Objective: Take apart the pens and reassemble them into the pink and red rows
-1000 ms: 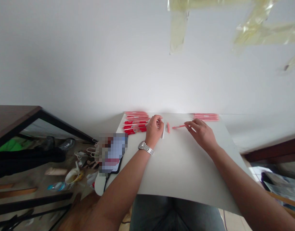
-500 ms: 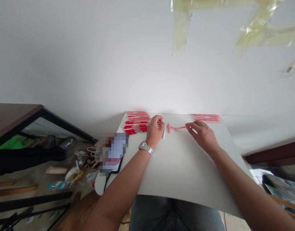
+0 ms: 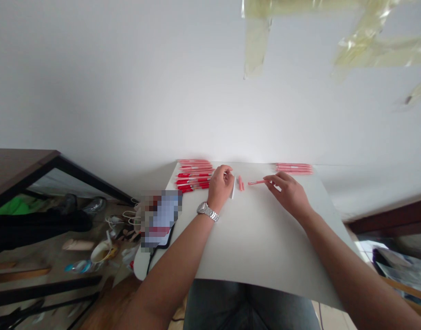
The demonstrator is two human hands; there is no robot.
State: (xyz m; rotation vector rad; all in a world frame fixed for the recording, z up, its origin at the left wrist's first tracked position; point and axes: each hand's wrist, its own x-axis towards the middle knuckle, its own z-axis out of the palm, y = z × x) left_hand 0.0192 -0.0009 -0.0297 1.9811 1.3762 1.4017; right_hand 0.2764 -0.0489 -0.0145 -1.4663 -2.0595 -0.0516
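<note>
In my right hand a slim pink pen is pinched between thumb and fingers, its free end pointing left just above the white table. Short pink pieces, perhaps pen caps, lie close together left of that end. Beside them a thin white stick lies near the fingertips of my left hand. The left fingers are curled together; whether they grip something is hidden. Left of this hand, red pens lie in a row, with pink pens behind them.
More pink pens lie at the table's back right, by the wall. A blurred-out device with a cable sits on the left edge. A dark table stands farther left, above a cluttered floor with a bottle.
The end of the pink pen in my right hand, earlier bent and reaching the pink piece, is now separate from it. Two pink pieces now show side by side. My left hand stays put.
</note>
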